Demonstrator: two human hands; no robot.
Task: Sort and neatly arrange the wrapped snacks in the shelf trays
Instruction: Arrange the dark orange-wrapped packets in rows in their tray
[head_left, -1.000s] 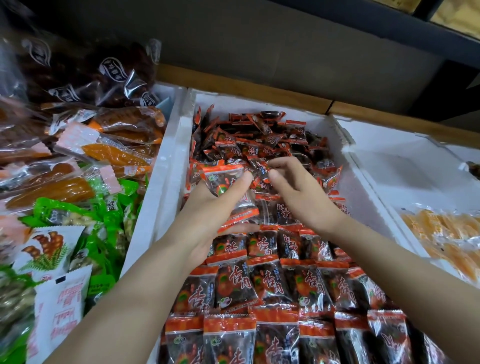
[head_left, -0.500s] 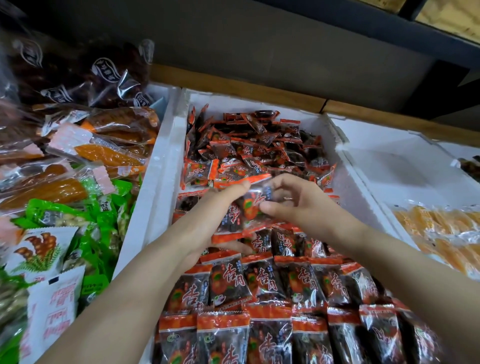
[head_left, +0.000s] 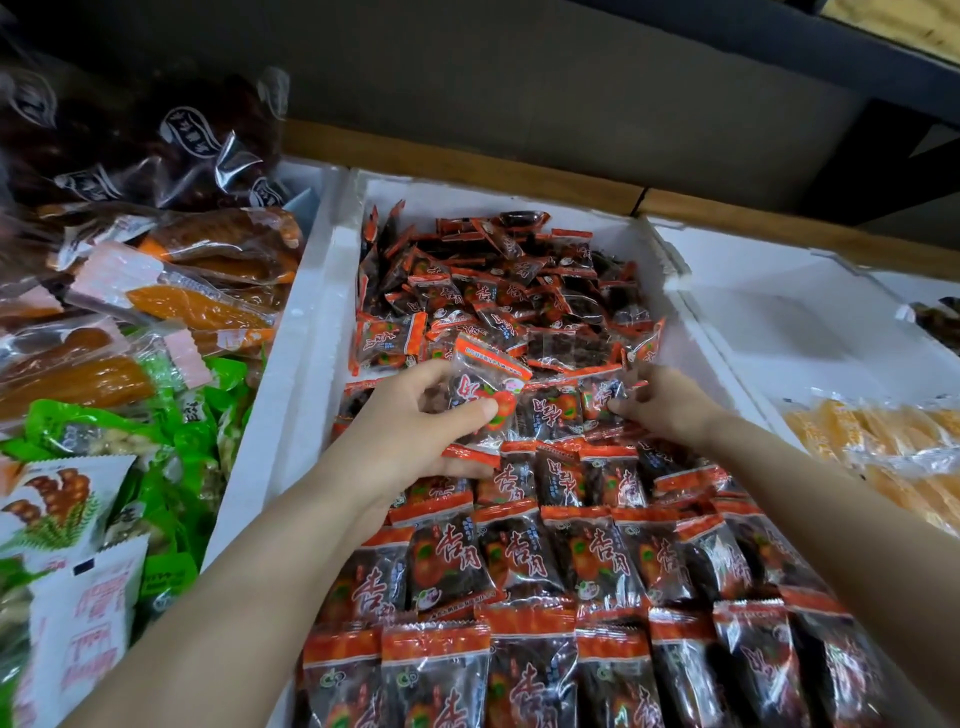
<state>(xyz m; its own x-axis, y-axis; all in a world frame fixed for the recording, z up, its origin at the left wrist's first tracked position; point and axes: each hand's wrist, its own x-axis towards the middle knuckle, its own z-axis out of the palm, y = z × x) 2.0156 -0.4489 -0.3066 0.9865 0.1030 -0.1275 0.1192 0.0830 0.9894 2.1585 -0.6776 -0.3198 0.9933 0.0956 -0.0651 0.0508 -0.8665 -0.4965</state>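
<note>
The fingers of the left hand are curled round one packet, thumb pressed on its front and the rest behind it, so from my screen I read a firm hold. That packet stands tilted above the middle of the tray, its clear sealed end uppermost, just over the line where the rows meet the pile. The right hand sits just beside it to the right, fingers bent in tight and pinching the edge of a second packet that lies low against the farthest row. I cannot tell whether it is lifted clear of its neighbours. The two hands are near each other but apart. In the near half of the tray the rows lie flat and overlapping, orange bands toward the back. In the far half the pile is jumbled at all angles, up to the rear wall. To the left I see green packs and long orange packs. To the right, a second tray holds yellow packs.
</note>
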